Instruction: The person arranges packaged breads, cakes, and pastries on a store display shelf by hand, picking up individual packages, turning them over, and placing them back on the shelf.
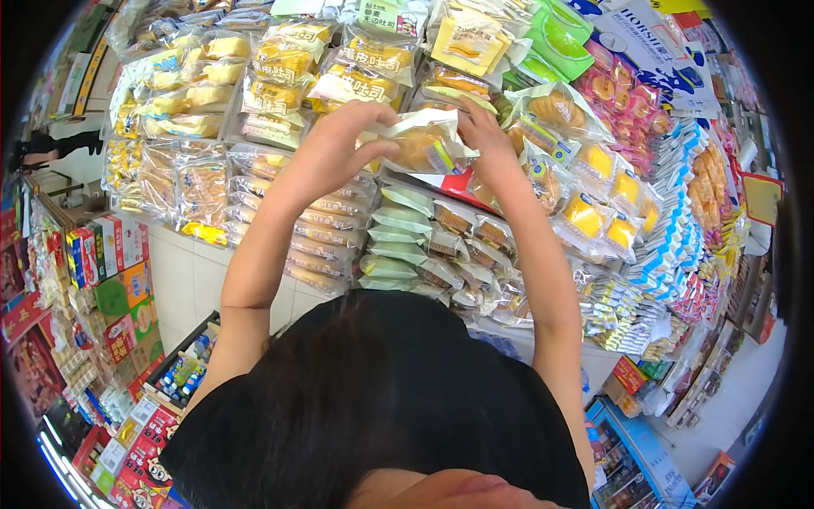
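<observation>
Between my two hands is a clear-wrapped pastry packet [420, 146] with a small blue and green label. My left hand [348, 146] holds its left end, thumb below and fingers above. At the packet's right end, the fingers of my right hand [489, 140] reach over its edge, beside more wrapped pastries; whether they grip it is not clear. Yellow bread packets [365, 68] lie just above my left hand. Under the packet a red and white patch [458, 185] shows, and green-wrapped packets [398, 229] stand in a column below it.
Packed snacks cover the display, with yellow-filled cakes [585, 215] and blue-white sachets [670, 212] on the right and long wrapped rolls [322, 233] on the left. Boxed goods [110, 246] stand at far left. A blue-framed case [632, 450] is at lower right.
</observation>
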A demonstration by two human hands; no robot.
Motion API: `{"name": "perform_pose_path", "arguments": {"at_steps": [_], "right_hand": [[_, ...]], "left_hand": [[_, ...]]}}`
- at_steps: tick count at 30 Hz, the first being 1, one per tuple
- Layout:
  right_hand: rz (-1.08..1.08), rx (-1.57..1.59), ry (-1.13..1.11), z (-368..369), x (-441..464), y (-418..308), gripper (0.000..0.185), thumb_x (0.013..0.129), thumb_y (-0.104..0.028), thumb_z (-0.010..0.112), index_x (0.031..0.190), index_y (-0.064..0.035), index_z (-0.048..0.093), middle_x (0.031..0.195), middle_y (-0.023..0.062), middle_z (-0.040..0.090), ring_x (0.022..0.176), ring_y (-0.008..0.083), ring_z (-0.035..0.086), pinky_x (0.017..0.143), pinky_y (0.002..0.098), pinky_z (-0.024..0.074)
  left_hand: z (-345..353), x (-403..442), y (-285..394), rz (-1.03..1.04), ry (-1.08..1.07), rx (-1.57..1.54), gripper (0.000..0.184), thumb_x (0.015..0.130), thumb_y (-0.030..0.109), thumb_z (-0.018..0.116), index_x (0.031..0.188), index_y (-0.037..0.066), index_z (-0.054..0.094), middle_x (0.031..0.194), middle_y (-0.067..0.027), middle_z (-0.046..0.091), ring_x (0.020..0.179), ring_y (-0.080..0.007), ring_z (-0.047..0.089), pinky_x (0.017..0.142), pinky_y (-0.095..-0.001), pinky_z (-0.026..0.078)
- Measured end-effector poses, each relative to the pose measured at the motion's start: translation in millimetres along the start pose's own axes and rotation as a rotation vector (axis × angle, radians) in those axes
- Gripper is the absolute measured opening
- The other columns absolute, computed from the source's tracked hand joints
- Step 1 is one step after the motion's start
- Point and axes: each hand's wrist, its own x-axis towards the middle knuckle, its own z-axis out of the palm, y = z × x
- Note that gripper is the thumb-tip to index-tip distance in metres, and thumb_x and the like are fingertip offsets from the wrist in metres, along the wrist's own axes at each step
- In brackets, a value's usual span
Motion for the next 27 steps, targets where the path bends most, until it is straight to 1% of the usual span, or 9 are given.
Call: {"name": "perform_pose_path", "arguments": {"at_steps": [5, 7, 12, 14, 16, 19, 23, 25, 27], "right_hand": [[0.059, 0.017, -0.043, -3.1, 2.3, 1.0, 0.052, 0.076, -0.003, 0.063, 0.126, -0.0126, 0.051, 0.14, 0.0123, 0.038, 0.125, 0.0321, 0.041, 0.094, 0.0403, 0.0446], [0.098, 0.109, -0.062, -3.7, 2.8, 0.8, 0.059, 0.07, 0.002, 0.068, 0.125, -0.012, 0.052, 0.139, 0.0134, 0.04, 0.127, 0.0328, 0.04, 0.102, 0.039, 0.0387], [0.069, 0.178, 0.065, 0.7, 5.0, 8.9, 0.053, 0.072, 0.0, 0.07, 0.122, -0.0107, 0.054, 0.133, 0.0159, 0.046, 0.123, 0.0324, 0.044, 0.1, 0.0378, 0.0407], [0.056, 0.214, 0.104, 4.0, 7.8, 13.5, 0.051, 0.072, -0.001, 0.071, 0.12, -0.0101, 0.055, 0.13, 0.0167, 0.048, 0.121, 0.0325, 0.046, 0.099, 0.0379, 0.0412], [0.037, 0.268, 0.038, 5.5, 10.1, 16.5, 0.041, 0.078, -0.006, 0.068, 0.118, -0.0079, 0.058, 0.128, 0.0163, 0.051, 0.117, 0.0326, 0.049, 0.097, 0.038, 0.0417], [0.172, 0.367, 0.018, -13.2, 7.8, 1.6, 0.034, 0.083, -0.013, 0.064, 0.116, -0.0067, 0.059, 0.125, 0.0164, 0.053, 0.115, 0.0324, 0.05, 0.096, 0.0369, 0.0422], [0.076, 0.23, 0.139, -58.6, -3.9, -9.4, 0.031, 0.088, -0.02, 0.06, 0.115, -0.0056, 0.06, 0.117, 0.0158, 0.059, 0.108, 0.0279, 0.056, 0.09, 0.0346, 0.0458], [0.345, 0.507, 0.156, -99.0, -10.4, -15.4, 0.028, 0.089, -0.021, 0.059, 0.112, -0.0044, 0.061, 0.109, 0.0144, 0.063, 0.1, 0.022, 0.06, 0.083, 0.0328, 0.0486], [0.405, 0.453, 0.159, -113.0, -23.7, -1.1, 0.028, 0.09, -0.022, 0.059, 0.111, -0.0036, 0.061, 0.108, 0.0132, 0.064, 0.097, 0.0191, 0.061, 0.08, 0.032, 0.0491]], "left_hand": [[-7.0, 2.1, -8.9, -0.105, -0.03, -0.171, 0.026, 0.078, 0.011, 0.07, 0.101, 0.002, 0.06, 0.101, -0.009, 0.064, 0.096, -0.0247, 0.06, 0.086, -0.0337, 0.046], [-3.4, 3.4, -7.7, -0.039, -0.055, -0.106, 0.026, 0.078, 0.01, 0.07, 0.101, 0.002, 0.06, 0.101, -0.009, 0.064, 0.096, -0.0245, 0.06, 0.085, -0.0335, 0.046], [15.5, 10.9, -0.3, 0.154, -0.183, 0.13, 0.022, 0.078, 0.01, 0.067, 0.098, 0.004, 0.059, 0.096, -0.0106, 0.063, 0.094, -0.0301, 0.059, 0.082, -0.0379, 0.047], [29.8, 14.2, 4.0, 0.166, -0.166, 0.128, 0.023, 0.075, 0.008, 0.067, 0.096, 0.004, 0.058, 0.093, -0.0111, 0.061, 0.092, -0.0321, 0.057, 0.082, -0.0391, 0.046], [50.3, 16.3, 0.8, 0.287, -0.114, 0.256, 0.023, 0.073, 0.006, 0.066, 0.094, 0.005, 0.058, 0.093, -0.0114, 0.061, 0.092, -0.031, 0.056, 0.082, -0.0387, 0.045], [77.4, 10.5, -10.9, 0.261, -0.158, 0.216, 0.025, 0.071, 0.005, 0.066, 0.094, 0.005, 0.056, 0.095, -0.0115, 0.059, 0.094, -0.0298, 0.055, 0.081, -0.0388, 0.045], [80.7, 1.7, -15.5, 0.173, -0.159, 0.194, 0.029, 0.071, 0.007, 0.067, 0.098, 0.006, 0.055, 0.099, -0.0111, 0.058, 0.099, -0.0285, 0.054, 0.086, -0.0385, 0.043], [82.7, -1.9, -18.4, 0.215, -0.125, 0.246, 0.033, 0.071, 0.009, 0.068, 0.102, 0.007, 0.055, 0.104, -0.0104, 0.057, 0.105, -0.0284, 0.051, 0.09, -0.0411, 0.04], [82.3, -4.9, -18.8, 0.258, -0.085, 0.302, 0.037, 0.071, 0.011, 0.069, 0.105, 0.008, 0.054, 0.109, -0.0098, 0.056, 0.111, -0.0283, 0.049, 0.094, -0.0436, 0.037]]}}
